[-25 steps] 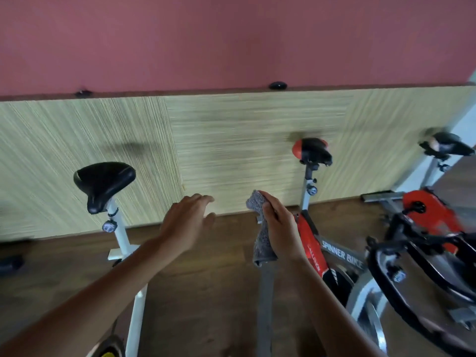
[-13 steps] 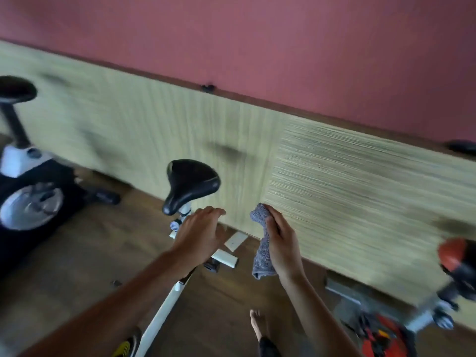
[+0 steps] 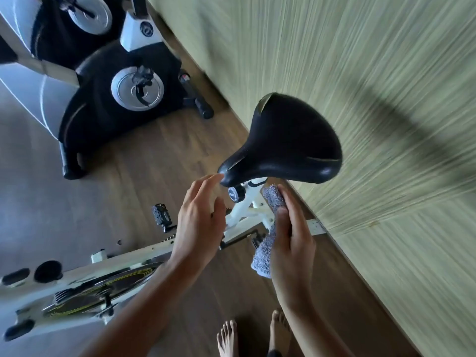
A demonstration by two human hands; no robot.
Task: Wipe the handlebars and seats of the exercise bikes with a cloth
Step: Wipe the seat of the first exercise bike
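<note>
1. A black exercise bike [image 3: 113,81] stands on the wood floor [image 3: 154,155] by the panelled wall [image 3: 334,60].
2. Nearer, a white bike [image 3: 128,258] carries a black seat [image 3: 286,143].
3. The left hand [image 3: 198,228] has its fingers straight and loosely spread, tips at the seat's nose; contact unclear.
4. The right hand [image 3: 293,240] grips a grey cloth [image 3: 262,256] - fingers curled round it - just below the seat.

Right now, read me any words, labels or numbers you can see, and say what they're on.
No text reads clearly.
Round badge on black bike: too blurred.
Knob under seat: mark too small.
Yellow graphics on white bike: blurred.
</note>
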